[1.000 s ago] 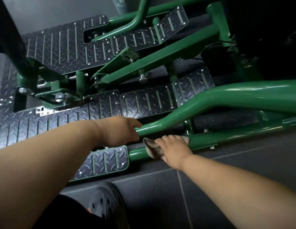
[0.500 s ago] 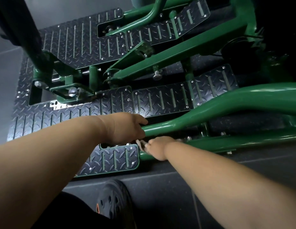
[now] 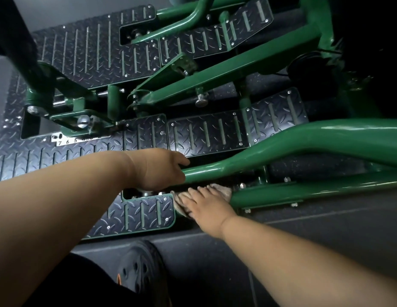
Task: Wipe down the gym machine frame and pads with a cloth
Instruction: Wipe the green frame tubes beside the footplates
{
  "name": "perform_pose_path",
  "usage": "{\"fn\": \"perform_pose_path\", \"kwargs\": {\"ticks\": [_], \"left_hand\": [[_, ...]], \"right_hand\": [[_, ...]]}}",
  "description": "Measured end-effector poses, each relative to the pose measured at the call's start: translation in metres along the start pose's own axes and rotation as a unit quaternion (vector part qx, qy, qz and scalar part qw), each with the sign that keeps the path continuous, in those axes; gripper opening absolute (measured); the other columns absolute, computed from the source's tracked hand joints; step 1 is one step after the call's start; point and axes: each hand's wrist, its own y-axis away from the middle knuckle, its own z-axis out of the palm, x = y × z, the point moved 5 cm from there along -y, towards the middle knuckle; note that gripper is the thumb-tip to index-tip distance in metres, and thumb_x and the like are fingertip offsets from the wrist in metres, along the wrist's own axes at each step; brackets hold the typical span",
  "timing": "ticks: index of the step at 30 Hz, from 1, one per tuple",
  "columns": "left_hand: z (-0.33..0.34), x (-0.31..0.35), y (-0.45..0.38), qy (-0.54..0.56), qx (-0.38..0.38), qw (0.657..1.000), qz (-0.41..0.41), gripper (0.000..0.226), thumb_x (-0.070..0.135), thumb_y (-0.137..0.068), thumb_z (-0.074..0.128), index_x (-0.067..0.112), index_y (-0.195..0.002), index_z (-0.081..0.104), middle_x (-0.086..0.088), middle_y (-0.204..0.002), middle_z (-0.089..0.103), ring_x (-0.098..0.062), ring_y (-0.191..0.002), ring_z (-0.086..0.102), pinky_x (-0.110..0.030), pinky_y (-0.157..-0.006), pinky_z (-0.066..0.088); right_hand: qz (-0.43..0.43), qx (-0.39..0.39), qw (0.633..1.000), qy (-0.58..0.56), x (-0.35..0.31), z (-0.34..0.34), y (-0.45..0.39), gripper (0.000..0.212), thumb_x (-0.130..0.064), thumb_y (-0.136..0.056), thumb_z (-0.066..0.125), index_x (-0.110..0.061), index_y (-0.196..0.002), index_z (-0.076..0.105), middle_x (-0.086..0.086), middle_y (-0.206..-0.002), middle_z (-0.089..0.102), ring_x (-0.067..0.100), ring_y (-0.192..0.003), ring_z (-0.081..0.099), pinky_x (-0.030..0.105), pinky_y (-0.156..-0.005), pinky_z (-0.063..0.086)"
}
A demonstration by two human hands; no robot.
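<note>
The gym machine has a green tubular frame (image 3: 304, 140) over black diamond-plate footplates (image 3: 93, 52). My left hand (image 3: 157, 169) grips the near end of the curved green tube, fingers wrapped round it. Just below, my right hand (image 3: 206, 202) lies with spread fingers on a beige cloth (image 3: 222, 190), pressing it onto the lower green frame bar (image 3: 281, 193) where that bar meets a small footplate (image 3: 140, 213). Part of the cloth is hidden under the hand.
A numbered adjustment scale (image 3: 69, 140) and a pin knob (image 3: 83, 120) sit at the left. Another knob (image 3: 201, 101) hangs under the middle beam. My dark shoe (image 3: 140, 269) stands on the grey floor (image 3: 304, 229) in front of the machine.
My right hand slid the cloth left along the lower bar, then back right a little, its fingers now spread flat. The left hand kept its grip on the tube. The view shifted slightly.
</note>
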Motion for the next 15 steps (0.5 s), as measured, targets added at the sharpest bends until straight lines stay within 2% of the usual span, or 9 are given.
{"fn": "perform_pose_path", "kwargs": {"ticks": [1, 3, 5, 6, 8, 9, 11, 13, 15], "left_hand": [[0.000, 0.000, -0.001, -0.002, 0.000, 1.000, -0.001, 0.082, 0.056, -0.073, 0.048, 0.038, -0.153, 0.046, 0.006, -0.130, 0.070, -0.015, -0.104, 0.072, -0.041, -0.098, 0.058], [0.000, 0.000, -0.002, 0.000, -0.001, 1.000, -0.001, 0.081, 0.057, -0.074, 0.049, 0.039, -0.153, 0.045, 0.006, -0.128, 0.071, -0.015, -0.104, 0.073, -0.042, -0.098, 0.058], [0.001, 0.000, -0.004, 0.000, 0.000, 1.000, 0.001, 0.080, 0.058, -0.077, 0.050, 0.039, -0.154, 0.044, 0.005, -0.130, 0.071, -0.016, -0.104, 0.073, -0.041, -0.097, 0.059], [0.001, 0.000, -0.006, 0.001, 0.001, 1.000, 0.003, 0.080, 0.059, -0.077, 0.051, 0.039, -0.154, 0.044, 0.005, -0.130, 0.070, -0.016, -0.104, 0.073, -0.041, -0.098, 0.058], [0.001, 0.000, -0.009, -0.004, 0.001, 1.000, 0.004, 0.082, 0.062, -0.075, 0.050, 0.039, -0.154, 0.044, 0.006, -0.132, 0.070, -0.015, -0.106, 0.072, -0.041, -0.102, 0.056], [0.001, 0.000, -0.010, -0.008, 0.001, 1.000, 0.004, 0.082, 0.063, -0.076, 0.051, 0.040, -0.154, 0.044, 0.006, -0.133, 0.069, -0.015, -0.107, 0.072, -0.041, -0.103, 0.055], [0.000, 0.001, -0.012, -0.014, 0.000, 1.000, 0.007, 0.074, 0.062, -0.085, 0.055, 0.040, -0.155, 0.042, 0.007, -0.133, 0.069, -0.016, -0.108, 0.072, -0.042, -0.104, 0.054], [-0.001, 0.004, -0.013, -0.017, 0.000, 1.000, 0.011, 0.063, 0.054, -0.097, 0.058, 0.038, -0.156, 0.042, 0.007, -0.136, 0.068, -0.015, -0.111, 0.070, -0.040, -0.107, 0.052], [-0.001, 0.007, -0.015, -0.019, 0.002, 1.000, 0.014, 0.063, 0.053, -0.098, 0.058, 0.036, -0.156, 0.042, 0.006, -0.138, 0.067, -0.015, -0.113, 0.068, -0.039, -0.108, 0.050]], "right_hand": [[-0.018, 0.006, 1.000, 0.018, 0.004, 0.006, 0.005, 0.071, -0.028, -0.106, 0.049, -0.026, -0.165, 0.009, 0.013, -0.170, 0.026, 0.042, -0.150, 0.033, 0.056, -0.125, 0.022], [-0.048, 0.035, 0.996, 0.065, 0.016, 0.011, 0.021, 0.086, -0.021, -0.094, 0.063, -0.029, -0.164, 0.013, 0.013, -0.167, 0.034, 0.043, -0.145, 0.042, 0.056, -0.122, 0.030], [-0.036, 0.061, 0.993, 0.097, 0.041, 0.011, 0.040, 0.094, -0.021, -0.084, 0.074, -0.031, -0.163, 0.024, 0.013, -0.161, 0.044, 0.042, -0.136, 0.054, 0.055, -0.116, 0.039], [-0.021, 0.072, 0.992, 0.102, 0.054, 0.011, 0.051, 0.095, -0.021, -0.082, 0.076, -0.033, -0.163, 0.026, 0.013, -0.161, 0.045, 0.042, -0.135, 0.055, 0.054, -0.117, 0.039], [0.002, 0.093, 0.988, 0.121, 0.074, 0.015, 0.075, 0.100, -0.016, -0.083, 0.072, -0.040, -0.165, 0.021, 0.014, -0.168, 0.032, 0.043, -0.145, 0.045, 0.055, -0.124, 0.026], [0.004, 0.092, 0.987, 0.134, 0.079, 0.018, 0.084, 0.104, -0.011, -0.082, 0.068, -0.044, -0.166, 0.015, 0.013, -0.173, 0.020, 0.044, -0.152, 0.035, 0.057, -0.128, 0.015], [-0.019, 0.084, 0.984, 0.158, 0.074, 0.027, 0.089, 0.109, -0.009, -0.080, 0.062, -0.048, -0.165, 0.007, 0.010, -0.175, -0.004, 0.045, -0.157, 0.009, 0.060, -0.125, -0.010], [-0.069, 0.065, 0.979, 0.181, 0.045, 0.033, 0.073, 0.097, -0.021, -0.085, 0.061, -0.045, -0.165, 0.013, 0.007, -0.175, -0.014, 0.046, -0.156, -0.005, 0.063, -0.118, -0.025], [-0.101, 0.044, 0.974, 0.196, 0.011, 0.033, 0.048, 0.077, -0.029, -0.093, 0.057, -0.038, -0.163, 0.028, 0.005, -0.174, -0.015, 0.047, -0.156, -0.010, 0.068, -0.109, -0.034]]}}
